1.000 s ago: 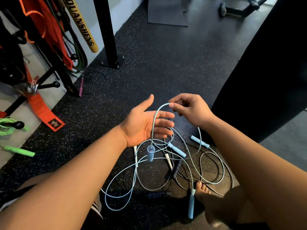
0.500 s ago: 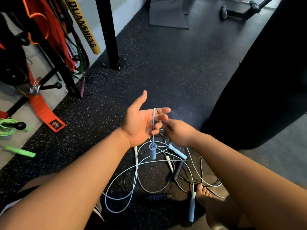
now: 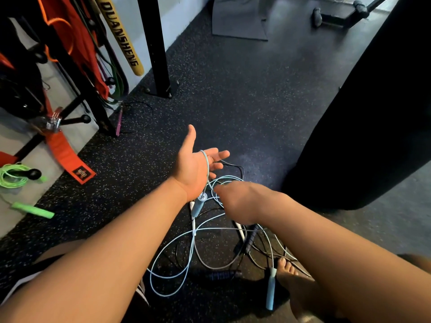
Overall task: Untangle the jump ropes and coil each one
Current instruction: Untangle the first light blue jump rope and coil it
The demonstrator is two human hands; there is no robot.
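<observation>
Blue rope (image 3: 177, 259), lying mostly in loose loops on the floor (image 3: 233, 101) before the person and crossed through by a black rope (image 3: 234, 167). One run rises and lies draped over the left hand (image 3: 196, 169), held palm up with fingers straight and thumb spread, gripping nothing. Below that wrist hangs one blue handle (image 3: 197, 206), its long axis near vertical in the view, cord end uppermost, free end pointing down toward the person. The other blue handle (image 3: 270, 292) lies flat, long axis running toward and away from the person, cord end the farther, just beside a bare foot (image 3: 285, 270). A black handle (image 3: 250, 238) lies tilted among the loops. The right hand (image 3: 238, 201), back to the camera and blurred, reaches to the cords just beside the left palm; whether its fingers pinch a cord cannot be told. Likely faults: the draped run sliding off the unclosed palm under the handle's weight; a pull tightening the blue-black crossings; the foot pinning a cord. A punching bag (image 3: 373, 113) stands at right.
</observation>
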